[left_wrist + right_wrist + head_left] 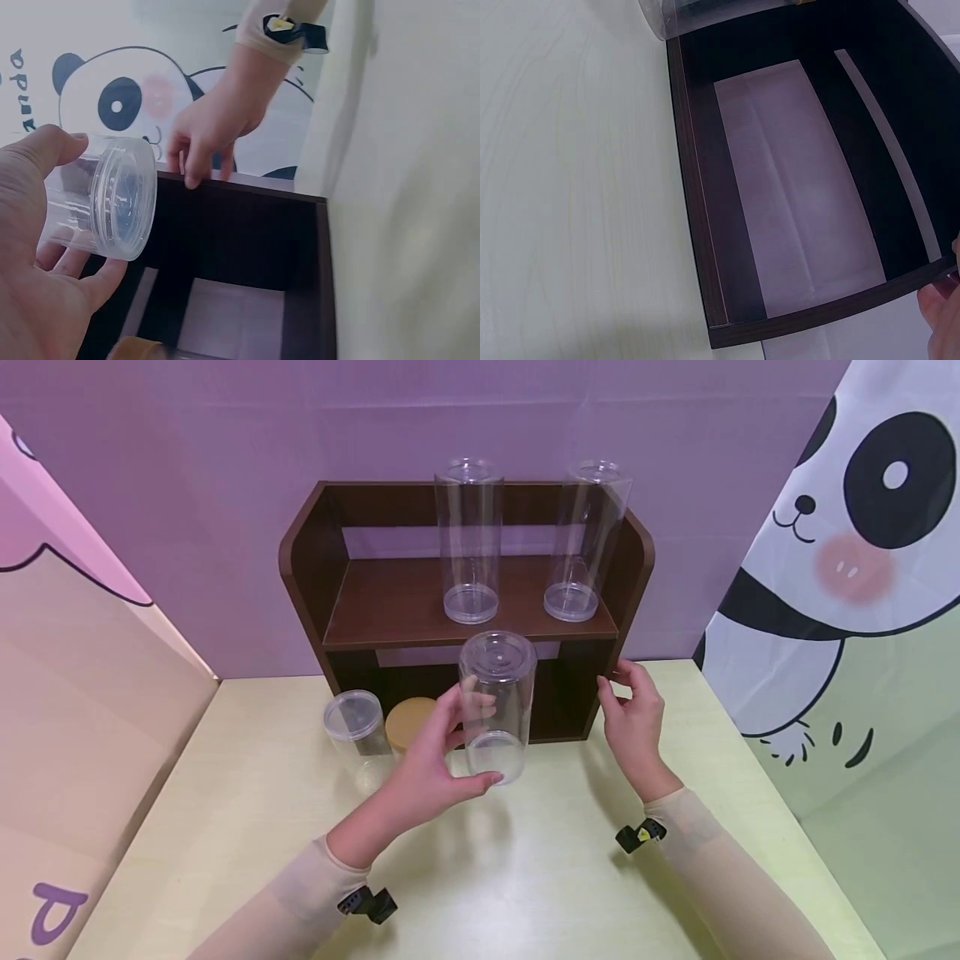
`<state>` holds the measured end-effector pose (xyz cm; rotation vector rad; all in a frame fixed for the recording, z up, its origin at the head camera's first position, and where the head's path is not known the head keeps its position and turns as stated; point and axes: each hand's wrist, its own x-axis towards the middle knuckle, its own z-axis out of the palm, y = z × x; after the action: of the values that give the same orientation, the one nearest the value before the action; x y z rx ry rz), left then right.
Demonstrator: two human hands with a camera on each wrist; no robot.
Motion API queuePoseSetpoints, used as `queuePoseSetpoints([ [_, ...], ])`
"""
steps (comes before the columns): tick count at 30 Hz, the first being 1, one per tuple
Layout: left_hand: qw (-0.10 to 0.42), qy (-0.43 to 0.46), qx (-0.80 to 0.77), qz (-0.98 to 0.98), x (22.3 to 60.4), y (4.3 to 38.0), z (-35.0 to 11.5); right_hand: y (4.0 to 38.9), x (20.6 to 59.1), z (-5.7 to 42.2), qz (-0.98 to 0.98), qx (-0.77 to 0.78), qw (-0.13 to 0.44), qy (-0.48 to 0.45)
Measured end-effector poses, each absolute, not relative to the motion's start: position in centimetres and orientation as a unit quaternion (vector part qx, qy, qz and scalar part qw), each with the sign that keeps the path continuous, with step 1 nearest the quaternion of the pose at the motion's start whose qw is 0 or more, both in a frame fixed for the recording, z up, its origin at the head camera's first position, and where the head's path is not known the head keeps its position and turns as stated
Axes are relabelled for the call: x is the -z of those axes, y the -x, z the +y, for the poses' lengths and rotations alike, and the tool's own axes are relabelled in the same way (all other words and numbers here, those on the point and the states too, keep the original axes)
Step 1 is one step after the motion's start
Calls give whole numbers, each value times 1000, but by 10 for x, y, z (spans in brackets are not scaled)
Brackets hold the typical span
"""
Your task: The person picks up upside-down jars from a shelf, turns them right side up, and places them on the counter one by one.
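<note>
My left hand [423, 764] grips a tall clear plastic jar [512, 702] round its side, thumb toward me and fingers behind. The jar is held upright in front of the lower compartment of a dark brown two-tier shelf [405, 639]. In the left wrist view, the ridged rim [124, 199] of this jar shows beyond my thumb. My right hand [633, 718] pinches the front edge of the shelf's right side panel; its fingertips also show on that panel in the left wrist view. Two tall clear jars [468, 539] [588, 539] stand on the upper tier.
At the shelf's lower left stand a clear-lidded jar [354, 717] and a tan-lidded jar [407, 720], the latter partly behind my left hand. Pale wood-look table [525, 877] lies beneath. A purple backdrop [225, 510] rises behind, and a panda-print sheet [810, 568] hangs at the right.
</note>
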<state>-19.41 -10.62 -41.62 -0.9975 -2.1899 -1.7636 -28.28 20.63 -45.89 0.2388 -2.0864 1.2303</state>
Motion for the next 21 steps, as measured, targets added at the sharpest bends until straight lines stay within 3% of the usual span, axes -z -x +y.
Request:
queuePoseSetpoints([
  [21, 45, 322, 608, -724, 452, 189, -101, 280, 455, 208, -797, -486, 351, -75],
])
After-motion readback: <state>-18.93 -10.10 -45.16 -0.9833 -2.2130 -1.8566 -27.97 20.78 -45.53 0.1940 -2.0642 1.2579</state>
